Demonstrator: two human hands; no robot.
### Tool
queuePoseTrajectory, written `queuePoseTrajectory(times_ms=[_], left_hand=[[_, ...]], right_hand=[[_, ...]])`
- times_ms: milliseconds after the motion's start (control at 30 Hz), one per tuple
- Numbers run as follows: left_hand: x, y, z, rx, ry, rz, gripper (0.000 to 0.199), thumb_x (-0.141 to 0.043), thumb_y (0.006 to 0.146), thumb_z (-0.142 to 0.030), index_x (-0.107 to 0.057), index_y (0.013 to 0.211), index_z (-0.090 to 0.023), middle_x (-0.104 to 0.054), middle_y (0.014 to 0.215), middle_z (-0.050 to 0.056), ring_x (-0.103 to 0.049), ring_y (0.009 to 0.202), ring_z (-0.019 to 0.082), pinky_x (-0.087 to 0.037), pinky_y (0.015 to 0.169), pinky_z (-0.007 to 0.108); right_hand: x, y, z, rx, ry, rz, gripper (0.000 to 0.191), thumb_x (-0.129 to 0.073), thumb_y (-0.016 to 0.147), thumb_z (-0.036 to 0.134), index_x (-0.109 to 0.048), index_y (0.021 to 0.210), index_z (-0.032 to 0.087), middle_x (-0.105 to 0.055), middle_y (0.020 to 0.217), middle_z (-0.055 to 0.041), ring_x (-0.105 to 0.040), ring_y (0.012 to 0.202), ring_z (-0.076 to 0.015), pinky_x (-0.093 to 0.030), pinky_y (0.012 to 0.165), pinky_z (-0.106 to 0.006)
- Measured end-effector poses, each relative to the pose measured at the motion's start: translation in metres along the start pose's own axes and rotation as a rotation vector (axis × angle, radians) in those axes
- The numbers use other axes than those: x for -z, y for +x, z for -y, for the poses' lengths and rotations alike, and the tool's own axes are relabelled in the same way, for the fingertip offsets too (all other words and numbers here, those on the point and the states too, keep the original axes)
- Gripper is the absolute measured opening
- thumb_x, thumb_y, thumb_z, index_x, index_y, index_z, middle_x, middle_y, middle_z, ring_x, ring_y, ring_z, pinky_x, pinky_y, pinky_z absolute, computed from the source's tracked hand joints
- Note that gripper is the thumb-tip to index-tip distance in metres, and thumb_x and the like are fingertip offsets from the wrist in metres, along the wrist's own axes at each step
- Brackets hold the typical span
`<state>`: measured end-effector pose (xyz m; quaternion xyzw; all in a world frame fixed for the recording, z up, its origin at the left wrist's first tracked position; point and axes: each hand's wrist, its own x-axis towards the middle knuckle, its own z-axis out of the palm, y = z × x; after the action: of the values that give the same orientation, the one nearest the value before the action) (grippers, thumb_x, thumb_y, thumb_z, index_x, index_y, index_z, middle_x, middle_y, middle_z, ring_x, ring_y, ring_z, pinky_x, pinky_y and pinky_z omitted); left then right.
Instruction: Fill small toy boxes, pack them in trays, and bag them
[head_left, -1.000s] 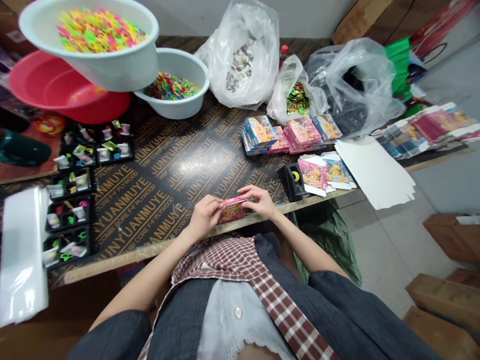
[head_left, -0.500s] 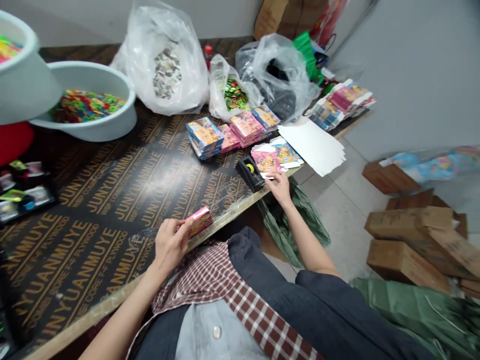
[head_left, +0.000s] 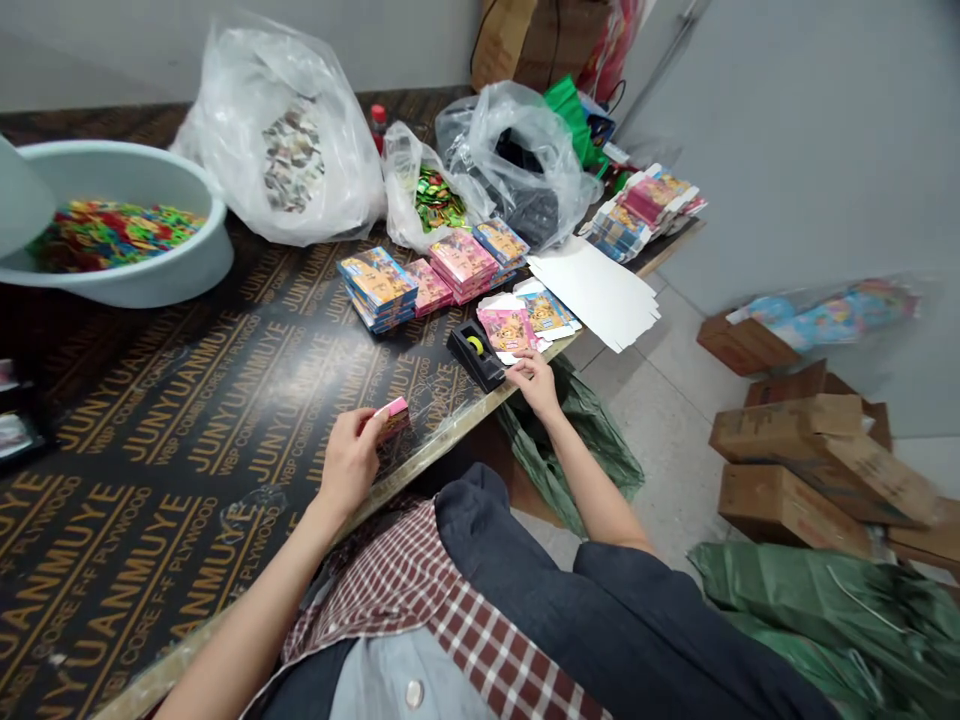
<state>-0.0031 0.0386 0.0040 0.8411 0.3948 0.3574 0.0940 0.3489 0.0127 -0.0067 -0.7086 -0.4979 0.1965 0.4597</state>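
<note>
In the head view, the left hand [head_left: 351, 458] had its fingers clamped on a pink box [head_left: 396, 420] near the front edge of the table [head_left: 300, 360]. Along this edge, the right hand [head_left: 535, 384] was beside the tape dispenser [head_left: 475, 358], fingers' closing unclear.

The tabletop [head_left: 300, 365] is smooth, glossy plywood, its edge [head_left: 427, 458] rougher, paler wood. The small box [head_left: 396, 421] is printed card; the tape dispenser [head_left: 489, 372], black plastic. Clear plastic bags [head_left: 341, 170] look crinkled and shiny; the apron [head_left: 480, 610] is matt checked cloth.
</note>
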Motion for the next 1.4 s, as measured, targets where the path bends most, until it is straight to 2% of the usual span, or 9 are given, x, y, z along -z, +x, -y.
queuePoseTrajectory(times_ms=[133,267,433,500,667,767,1000,1167,1400], left_hand=[[-0.005,0.0,0.003,0.021,-0.032,-0.005,0.036,-0.041,0.09,-0.011,-0.067,0.111,-0.022,-0.063,0.099,0.008,-0.057,0.087,0.02,-0.048,0.076,0.032],[-0.003,0.001,0.001,0.054,-0.044,0.004,0.032,-0.042,0.091,-0.014,-0.068,0.108,-0.021,-0.063,0.098,0.008,-0.056,0.086,0.019,-0.048,0.075,0.031],[-0.004,-0.001,-0.006,0.1,-0.062,0.011,0.028,-0.043,0.094,-0.017,-0.066,0.11,-0.02,-0.064,0.098,0.008,-0.058,0.088,0.02,-0.05,0.079,0.033],[-0.004,-0.002,-0.008,0.108,-0.074,0.006,0.026,-0.043,0.096,-0.018,-0.062,0.113,-0.019,-0.064,0.098,0.009,-0.06,0.089,0.02,-0.051,0.081,0.034],[-0.005,-0.004,-0.008,0.04,-0.091,-0.073,0.024,-0.042,0.099,-0.017,-0.052,0.12,-0.019,-0.064,0.098,0.007,-0.06,0.086,0.018,-0.05,0.079,0.033],[-0.005,-0.006,-0.006,-0.006,-0.107,-0.103,0.023,-0.044,0.098,-0.015,-0.048,0.121,-0.02,-0.063,0.098,0.006,-0.059,0.085,0.016,-0.049,0.078,0.032],[-0.003,-0.004,-0.007,-0.039,-0.073,-0.075,0.024,-0.043,0.096,-0.015,-0.061,0.111,-0.021,-0.063,0.098,0.007,-0.056,0.085,0.018,-0.046,0.076,0.032],[-0.005,-0.002,-0.017,0.092,-0.063,-0.082,0.018,-0.054,0.095,-0.028,-0.067,0.086,-0.02,-0.063,0.087,0.007,-0.055,0.081,0.019,-0.044,0.074,0.033],[-0.01,-0.02,-0.026,0.013,-0.057,-0.13,0.019,-0.051,0.096,-0.019,-0.069,0.089,-0.021,-0.068,0.091,0.008,-0.058,0.082,0.018,-0.044,0.074,0.033]], right_hand=[[-0.007,-0.017,-0.016,-0.196,0.106,-0.013,0.017,-0.07,0.067,0.035,-0.066,0.061,0.02,-0.068,0.099,-0.01,-0.064,0.094,-0.026,-0.051,0.078,-0.037],[-0.015,-0.02,-0.028,-0.211,0.123,-0.114,0.025,-0.068,0.066,0.042,-0.06,0.058,0.02,-0.069,0.09,-0.01,-0.063,0.086,-0.0245,-0.049,0.076,-0.036],[-0.025,-0.036,-0.003,-0.23,0.177,-0.215,0.035,-0.06,0.074,0.055,-0.061,0.069,0.02,-0.063,0.075,-0.0048,-0.053,0.071,-0.0185,-0.045,0.067,-0.032],[-0.037,-0.049,0.026,-0.259,0.293,-0.119,0.036,-0.062,0.077,0.055,-0.067,0.08,0.02,-0.059,0.068,-0.0013,-0.046,0.061,-0.0148,-0.04,0.058,-0.028],[-0.08,-0.079,0.109,-0.393,0.694,0.542,0.037,-0.071,0.076,0.052,-0.076,0.093,0.02,-0.038,0.048,0.0074,-0.027,0.044,-0.0085,-0.019,0.046,-0.025],[-0.1,-0.082,0.13,-0.464,0.847,0.729,0.039,-0.074,0.073,0.049,-0.076,0.094,0.017,-0.035,0.043,0.0096,-0.022,0.041,-0.006,-0.013,0.045,-0.025],[-0.115,-0.077,0.122,-0.573,0.968,0.768,0.039,-0.076,0.072,0.05,-0.075,0.087,0.014,-0.035,0.036,0.0111,-0.019,0.035,-0.004,-0.011,0.041,-0.023],[-0.117,-0.075,0.116,-0.552,0.794,0.684,0.058,-0.067,0.073,0.072,-0.072,0.075,0.014,-0.044,0.036,0.0065,-0.027,0.031,-0.0044,-0.014,0.035,-0.021],[-0.107,-0.077,0.099,-0.869,0.686,0.995,0.087,-0.031,0.081,0.089,-0.07,0.072,0.011,-0.067,0.053,-0.0104,-0.061,0.04,-0.015,-0.043,0.034,-0.022]])
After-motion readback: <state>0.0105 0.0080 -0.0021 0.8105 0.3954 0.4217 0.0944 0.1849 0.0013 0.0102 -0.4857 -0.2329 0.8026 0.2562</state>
